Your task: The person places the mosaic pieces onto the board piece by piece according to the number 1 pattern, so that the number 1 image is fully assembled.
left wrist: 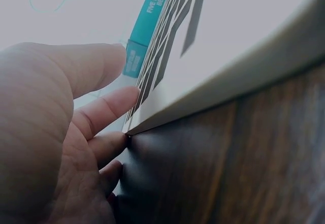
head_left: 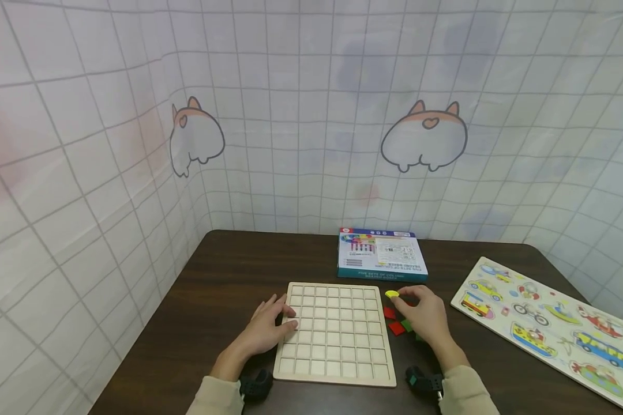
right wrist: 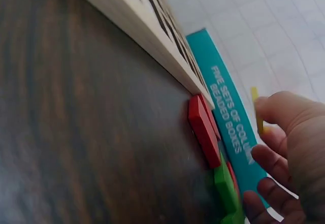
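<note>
A pale wooden grid board (head_left: 334,334) with square cells lies on the dark table. My left hand (head_left: 266,326) rests on its left edge, thumb and fingers fairly straight over the rim. Between thumb and finger my right hand (head_left: 427,314) pinches a yellow piece (head_left: 391,294), held up beside the board's upper right corner. Seen edge-on in the right wrist view, the yellow piece (right wrist: 257,110) is thin. Below that hand, red tiles (head_left: 396,328) and green tiles (head_left: 406,325) lie along the board's right side, some partly hidden by the hand.
Behind the board lies a flat teal-edged box (head_left: 382,256) printed with bead pictures. A picture puzzle board (head_left: 550,328) with vehicles slants across the table's right side. A white grid-patterned cloth (head_left: 301,115) hangs behind and around the table.
</note>
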Tool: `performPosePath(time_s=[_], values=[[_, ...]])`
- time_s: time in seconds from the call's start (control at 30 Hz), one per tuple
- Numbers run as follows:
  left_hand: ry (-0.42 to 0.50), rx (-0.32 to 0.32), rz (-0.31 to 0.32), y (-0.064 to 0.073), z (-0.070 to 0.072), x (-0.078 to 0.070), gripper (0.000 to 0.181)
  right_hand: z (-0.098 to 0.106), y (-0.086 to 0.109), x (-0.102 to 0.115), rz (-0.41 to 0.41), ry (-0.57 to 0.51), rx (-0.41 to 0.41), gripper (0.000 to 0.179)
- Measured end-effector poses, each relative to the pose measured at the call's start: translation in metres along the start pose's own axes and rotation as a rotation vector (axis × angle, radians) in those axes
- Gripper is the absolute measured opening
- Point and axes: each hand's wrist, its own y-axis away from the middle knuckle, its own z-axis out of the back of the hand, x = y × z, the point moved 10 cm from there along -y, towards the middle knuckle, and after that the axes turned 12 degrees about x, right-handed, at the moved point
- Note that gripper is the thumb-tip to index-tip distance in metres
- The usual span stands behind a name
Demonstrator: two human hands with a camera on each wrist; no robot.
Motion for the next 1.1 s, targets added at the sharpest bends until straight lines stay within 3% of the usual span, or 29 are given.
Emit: performPosePath(time_s=[0.27,0.43,0.8,1.1], values=[[-0.003,-0.009,-0.012,0.0,0.0,0.0,0.017,-0.02,-0.008,0.053,0.161,0.004,0.15,0.021],[0.005,-0.006,-0.021,0.0,-0.001,-0.001,0.019,-0.04,-0.009,0.07,0.165,-0.016,0.243,0.017],[-0.016,-0.017,-0.021,-0.001,0.001,-0.005,0.018,-0.044,-0.006,0.102,0.238,-0.015,0.278,0.014],[-0.012,-0.016,-0.011,0.001,0.0,-0.001,0.016,-0.06,-0.007,0.125,0.274,0.002,0.333,0.017]])
